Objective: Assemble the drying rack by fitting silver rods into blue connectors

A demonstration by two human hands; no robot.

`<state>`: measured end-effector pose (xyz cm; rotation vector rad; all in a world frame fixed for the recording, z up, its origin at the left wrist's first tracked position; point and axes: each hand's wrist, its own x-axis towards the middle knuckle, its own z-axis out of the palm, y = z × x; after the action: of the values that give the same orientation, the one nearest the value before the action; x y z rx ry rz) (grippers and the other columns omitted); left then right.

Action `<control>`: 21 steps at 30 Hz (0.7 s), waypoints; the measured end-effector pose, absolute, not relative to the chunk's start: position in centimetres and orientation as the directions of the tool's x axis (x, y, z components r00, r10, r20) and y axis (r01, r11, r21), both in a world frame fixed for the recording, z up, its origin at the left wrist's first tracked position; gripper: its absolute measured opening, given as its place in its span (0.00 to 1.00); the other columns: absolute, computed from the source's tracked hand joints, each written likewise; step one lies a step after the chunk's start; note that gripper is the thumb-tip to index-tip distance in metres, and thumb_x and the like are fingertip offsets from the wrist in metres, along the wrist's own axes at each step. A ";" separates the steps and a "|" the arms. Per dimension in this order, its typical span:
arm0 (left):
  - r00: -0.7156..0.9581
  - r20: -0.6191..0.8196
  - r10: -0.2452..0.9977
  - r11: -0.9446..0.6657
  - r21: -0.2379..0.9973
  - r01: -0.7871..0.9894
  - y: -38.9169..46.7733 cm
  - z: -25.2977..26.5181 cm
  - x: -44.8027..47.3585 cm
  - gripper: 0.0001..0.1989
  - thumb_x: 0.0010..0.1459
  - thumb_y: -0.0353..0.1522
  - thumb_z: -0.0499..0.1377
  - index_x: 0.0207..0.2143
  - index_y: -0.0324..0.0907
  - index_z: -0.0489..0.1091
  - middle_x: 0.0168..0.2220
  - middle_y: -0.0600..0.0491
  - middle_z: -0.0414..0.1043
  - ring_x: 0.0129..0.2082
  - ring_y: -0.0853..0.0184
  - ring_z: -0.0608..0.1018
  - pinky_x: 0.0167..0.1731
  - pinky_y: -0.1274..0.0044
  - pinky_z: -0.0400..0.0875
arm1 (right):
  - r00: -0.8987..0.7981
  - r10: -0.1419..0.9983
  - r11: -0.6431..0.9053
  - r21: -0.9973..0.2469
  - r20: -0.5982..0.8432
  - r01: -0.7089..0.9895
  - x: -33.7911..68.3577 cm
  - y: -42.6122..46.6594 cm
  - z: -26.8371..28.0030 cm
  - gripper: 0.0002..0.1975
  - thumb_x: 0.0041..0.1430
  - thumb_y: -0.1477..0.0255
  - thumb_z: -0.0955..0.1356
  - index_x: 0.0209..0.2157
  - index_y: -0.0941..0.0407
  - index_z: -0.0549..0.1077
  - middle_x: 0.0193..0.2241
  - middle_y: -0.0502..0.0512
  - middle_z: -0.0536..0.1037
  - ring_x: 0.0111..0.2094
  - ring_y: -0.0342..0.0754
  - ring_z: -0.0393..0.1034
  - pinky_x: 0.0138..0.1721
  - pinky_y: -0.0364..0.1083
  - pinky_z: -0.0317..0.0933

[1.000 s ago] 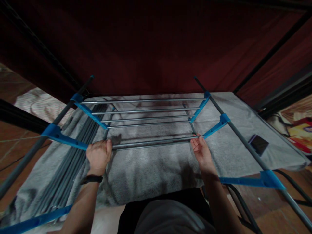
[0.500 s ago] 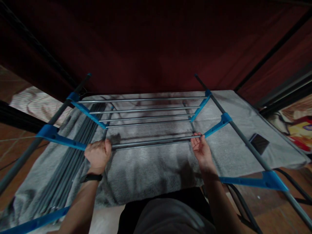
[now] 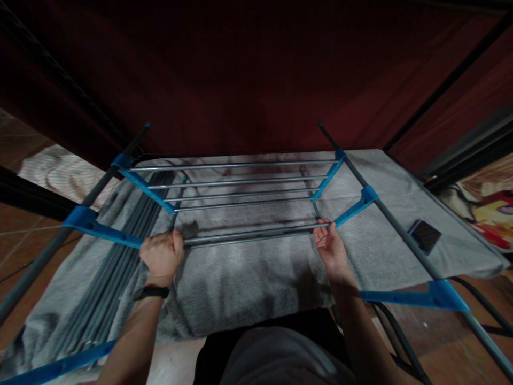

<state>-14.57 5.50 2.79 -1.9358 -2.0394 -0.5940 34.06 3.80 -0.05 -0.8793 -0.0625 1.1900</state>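
A partly built rack of grey tubes and blue plastic brackets lies across the bed of grey cloth. My left hand [image 3: 162, 255], with a dark band on its wrist, is closed over the left end of a grey metal tube [image 3: 248, 235], beside a blue bracket [image 3: 106, 230]. At the tube's other end my right hand [image 3: 329, 247] is turned palm up, its fingers curled under the tube next to the right blue bracket [image 3: 355, 207]. Beyond it, several thin crossbars [image 3: 240, 183] span two farther brackets. Side poles [image 3: 401, 230] run through the brackets.
Loose grey tubes [image 3: 108, 272] lie bundled at the left on the grey blanket [image 3: 248, 283]. A dark phone-like object [image 3: 425, 236] rests at the right. A dark red panel [image 3: 256, 80] stands behind. Nearer blue brackets jut out at lower left and right.
Both hands keep their grip on the tube. The side poles and brackets have shifted very slightly inward; otherwise little differs.
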 end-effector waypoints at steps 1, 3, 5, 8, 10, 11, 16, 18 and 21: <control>-0.067 0.465 0.883 0.021 0.102 0.995 5.5 2.8 -14.6 0.21 0.68 0.39 0.47 0.20 0.46 0.60 0.23 0.44 0.71 0.28 0.57 0.73 0.36 0.66 0.59 | 0.416 0.823 0.095 -0.628 -0.387 -0.772 34.1 3.8 -0.1 0.06 0.66 0.64 0.72 0.39 0.51 0.78 0.37 0.48 0.83 0.39 0.41 0.79 0.44 0.41 0.75; -0.048 0.476 0.878 0.014 0.074 0.997 5.5 2.7 -14.6 0.21 0.68 0.39 0.47 0.21 0.46 0.61 0.23 0.44 0.71 0.28 0.56 0.73 0.35 0.66 0.59 | 0.425 0.825 0.102 -0.640 -0.373 -0.762 34.1 3.7 -0.1 0.06 0.65 0.64 0.73 0.39 0.51 0.78 0.37 0.48 0.82 0.39 0.42 0.79 0.45 0.43 0.75; -0.033 0.489 0.872 0.010 0.051 0.999 5.5 2.7 -14.7 0.21 0.68 0.39 0.47 0.21 0.46 0.61 0.23 0.45 0.71 0.28 0.57 0.73 0.35 0.66 0.59 | 0.427 0.827 0.104 -0.647 -0.366 -0.755 34.0 3.7 -0.1 0.07 0.64 0.64 0.74 0.40 0.51 0.77 0.37 0.48 0.82 0.39 0.43 0.79 0.46 0.43 0.75; -0.032 0.499 0.866 0.015 0.038 0.999 5.5 2.6 -14.7 0.20 0.67 0.38 0.47 0.21 0.45 0.63 0.22 0.45 0.70 0.27 0.57 0.73 0.35 0.66 0.60 | 0.416 0.828 0.096 -0.638 -0.375 -0.764 34.0 3.7 0.1 0.06 0.65 0.65 0.73 0.39 0.51 0.77 0.37 0.49 0.83 0.38 0.42 0.79 0.44 0.42 0.75; -0.039 0.496 0.868 0.021 0.041 0.999 5.6 2.5 -14.7 0.20 0.66 0.38 0.48 0.22 0.45 0.64 0.22 0.45 0.70 0.27 0.57 0.73 0.35 0.66 0.61 | 0.407 0.833 0.098 -0.624 -0.374 -0.775 34.0 3.8 0.3 0.05 0.66 0.66 0.73 0.39 0.52 0.77 0.36 0.49 0.83 0.37 0.41 0.79 0.42 0.41 0.76; -0.044 0.492 0.869 0.024 0.047 0.999 5.6 2.5 -14.7 0.20 0.67 0.39 0.47 0.22 0.44 0.64 0.22 0.44 0.70 0.27 0.57 0.73 0.35 0.66 0.61 | 0.404 0.836 0.103 -0.618 -0.371 -0.780 34.0 3.8 0.3 0.04 0.66 0.66 0.73 0.39 0.51 0.77 0.36 0.48 0.83 0.36 0.40 0.79 0.42 0.40 0.76; -0.072 0.493 0.867 0.031 0.091 0.995 5.7 2.6 -14.6 0.22 0.67 0.40 0.47 0.21 0.44 0.63 0.22 0.44 0.70 0.27 0.58 0.72 0.35 0.66 0.60 | 0.393 0.847 0.098 -0.622 -0.358 -0.777 34.1 3.8 0.2 0.05 0.65 0.66 0.73 0.40 0.51 0.77 0.35 0.46 0.83 0.36 0.40 0.79 0.43 0.41 0.75; -0.082 0.498 0.864 0.025 0.119 0.993 5.7 2.7 -14.5 0.21 0.66 0.40 0.48 0.20 0.45 0.63 0.21 0.45 0.68 0.27 0.58 0.72 0.36 0.66 0.61 | 0.393 0.854 0.094 -0.642 -0.342 -0.761 34.2 3.8 0.0 0.07 0.63 0.65 0.74 0.40 0.50 0.77 0.36 0.47 0.83 0.38 0.42 0.79 0.47 0.44 0.75; -0.086 0.497 0.863 0.017 0.142 0.990 5.7 2.9 -14.4 0.21 0.66 0.40 0.48 0.20 0.45 0.62 0.21 0.45 0.68 0.27 0.57 0.72 0.37 0.65 0.61 | 0.391 0.855 0.071 -0.671 -0.340 -0.738 34.3 3.8 -0.1 0.09 0.60 0.63 0.75 0.40 0.49 0.76 0.35 0.47 0.83 0.41 0.45 0.78 0.50 0.48 0.74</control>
<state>-14.35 5.65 2.86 -1.9154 -2.0255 -0.6684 34.33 3.76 -0.13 -0.8956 -0.1587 1.2055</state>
